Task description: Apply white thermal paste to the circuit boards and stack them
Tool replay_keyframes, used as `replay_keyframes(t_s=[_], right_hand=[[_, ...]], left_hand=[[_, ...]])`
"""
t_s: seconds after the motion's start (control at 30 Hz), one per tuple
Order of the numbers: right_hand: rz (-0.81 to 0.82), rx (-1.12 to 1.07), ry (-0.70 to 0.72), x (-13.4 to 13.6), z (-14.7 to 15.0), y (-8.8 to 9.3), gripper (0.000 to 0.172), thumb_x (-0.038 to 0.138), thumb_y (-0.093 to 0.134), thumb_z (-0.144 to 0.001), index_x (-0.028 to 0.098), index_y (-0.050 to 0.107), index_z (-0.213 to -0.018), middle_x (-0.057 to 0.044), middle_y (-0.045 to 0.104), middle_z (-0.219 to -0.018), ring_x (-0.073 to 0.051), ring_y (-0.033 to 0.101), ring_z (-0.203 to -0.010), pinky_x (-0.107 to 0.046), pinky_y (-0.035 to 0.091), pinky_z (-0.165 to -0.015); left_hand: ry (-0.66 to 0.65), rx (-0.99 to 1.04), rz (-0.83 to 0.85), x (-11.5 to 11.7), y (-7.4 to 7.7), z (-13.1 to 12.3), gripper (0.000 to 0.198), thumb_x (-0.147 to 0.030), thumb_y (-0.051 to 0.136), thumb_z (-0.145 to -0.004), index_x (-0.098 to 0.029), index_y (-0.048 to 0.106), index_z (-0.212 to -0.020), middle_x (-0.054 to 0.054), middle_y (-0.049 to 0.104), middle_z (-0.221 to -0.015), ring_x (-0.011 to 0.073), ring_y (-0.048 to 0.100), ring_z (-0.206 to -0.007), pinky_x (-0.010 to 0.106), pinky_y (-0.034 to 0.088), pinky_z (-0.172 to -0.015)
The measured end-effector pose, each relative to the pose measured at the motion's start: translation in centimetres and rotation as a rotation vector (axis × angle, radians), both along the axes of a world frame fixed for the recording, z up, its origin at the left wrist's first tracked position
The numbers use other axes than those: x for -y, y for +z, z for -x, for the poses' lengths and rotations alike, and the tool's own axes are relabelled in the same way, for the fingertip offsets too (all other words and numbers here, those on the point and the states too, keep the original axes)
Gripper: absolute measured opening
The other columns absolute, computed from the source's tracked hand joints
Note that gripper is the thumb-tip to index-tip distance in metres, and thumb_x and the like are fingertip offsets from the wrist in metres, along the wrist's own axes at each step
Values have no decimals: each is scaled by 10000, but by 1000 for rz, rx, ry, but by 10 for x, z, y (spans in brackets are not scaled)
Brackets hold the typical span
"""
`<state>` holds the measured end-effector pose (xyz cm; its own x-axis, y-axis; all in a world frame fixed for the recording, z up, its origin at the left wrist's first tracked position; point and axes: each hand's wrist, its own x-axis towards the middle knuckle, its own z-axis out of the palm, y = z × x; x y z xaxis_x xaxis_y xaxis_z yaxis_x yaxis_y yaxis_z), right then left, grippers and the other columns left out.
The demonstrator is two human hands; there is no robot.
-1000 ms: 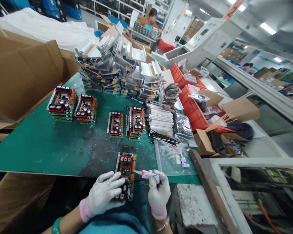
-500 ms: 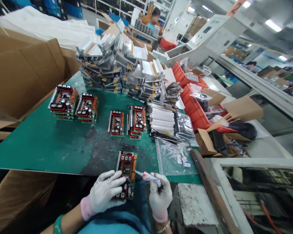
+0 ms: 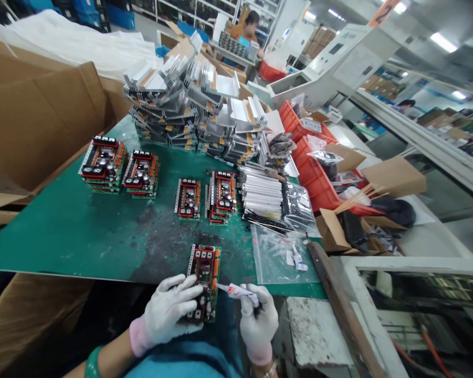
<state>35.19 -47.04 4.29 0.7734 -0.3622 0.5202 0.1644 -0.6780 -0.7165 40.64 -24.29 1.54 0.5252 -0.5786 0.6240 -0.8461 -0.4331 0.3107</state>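
At the near edge of the desk [image 3: 63,247], which is topped with stained green matting, the person's white-gloved left hand [image 3: 167,310] lies across a circuit board [image 3: 204,262], its fingers stretched over the board's lower half rather than clamped around it. The right hand [image 3: 258,325] pinches a small white squeeze tube [image 3: 238,294] with red print, and the hands stay apart with the board between them. The tube's slim nozzle [image 3: 220,286] points left at the board's right edge, just beside it or touching; the view cannot settle which. The step in hand appears to be bringing that nozzle to the edge, so the move this calls for looks short and steady, with the board kept still. The board lies flat, its lower end reaching past the desk's edge. Beyond it stand four stacks of finished-looking circuit boards [image 3: 188,198], then a clear plastic bag [image 3: 279,257] holding more white tubes [image 3: 297,260]. Farther back rise piled aluminium heat sinks [image 3: 193,105], with red plastic crates [image 3: 311,173] to the right and a co-worker [image 3: 251,31] at a distant bench.
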Motion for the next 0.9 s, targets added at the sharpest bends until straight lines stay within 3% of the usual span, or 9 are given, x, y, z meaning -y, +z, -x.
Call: replay_keyframes(t_s=[0.2,0.43,0.6,0.73,0.9], right_hand=[[-10,26,43,0,0,6,158,333,582,-938,208,647,-867,-31,717,-754,-170,713,-649,-255,563,-592],[34,111,113,-3,1,12,97,287,581,-948,226,634,-894,-21,725,-751,-154,715,-652,-236,579,-602],[125,210,183,-4,-1,18,80,273,590,-946,230,658,-949,-29,742,-752,-155,716,-626,-240,583,-576],[6,250,-28,3,-4,8,110,312,647,-905,211,679,-875,-40,740,-723,-176,714,-606,-252,574,-554],[-303,262,-234,-1,-12,-11,240,433,717,-835,194,694,-815,-54,727,-717,-196,700,-603,-272,552,-562]], left_hand=[[-4,3,-13,-1,-1,1,265,-467,701,-833,-252,576,-925,10,748,-1102,212,674,-1114,347,437,-1017],[4,12,53,2,12,-1,227,-447,620,-905,-242,549,-973,17,756,-1063,201,685,-1092,329,449,-990],[-6,21,21,-1,19,-3,246,-422,682,-859,-246,561,-981,17,748,-1099,191,678,-1105,316,461,-1002],[16,1,-7,-10,29,-18,258,-386,709,-833,-250,560,-995,34,730,-1146,188,673,-1109,317,487,-1008],[220,-20,46,-22,54,-69,273,-259,653,-863,-231,531,-1106,105,660,-1279,255,582,-1256,392,536,-989]])
